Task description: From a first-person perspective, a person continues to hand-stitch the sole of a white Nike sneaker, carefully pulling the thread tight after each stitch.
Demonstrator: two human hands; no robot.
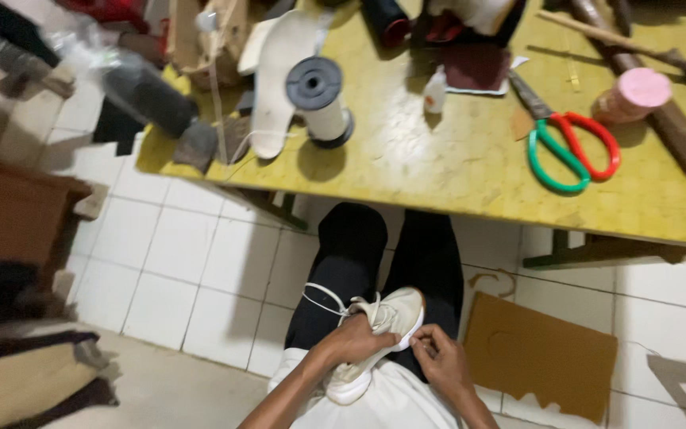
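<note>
A white shoe (391,318) rests on my lap, sole side toward me, between my black-trousered knees. My left hand (352,342) wraps over its middle and grips it. My right hand (438,357) pinches at the shoe's edge near the heel, fingers closed on a thin white thread or needle too small to make out. A white thread (321,295) loops from the shoe across my left thigh.
A yellow worktable (454,159) stands ahead, bearing a spool of white thread (321,99), a white insole (275,79), red-and-green scissors (573,147), a small glue bottle (435,90) and a pink roll (635,94). A cardboard piece (541,357) lies on the white tiled floor at right.
</note>
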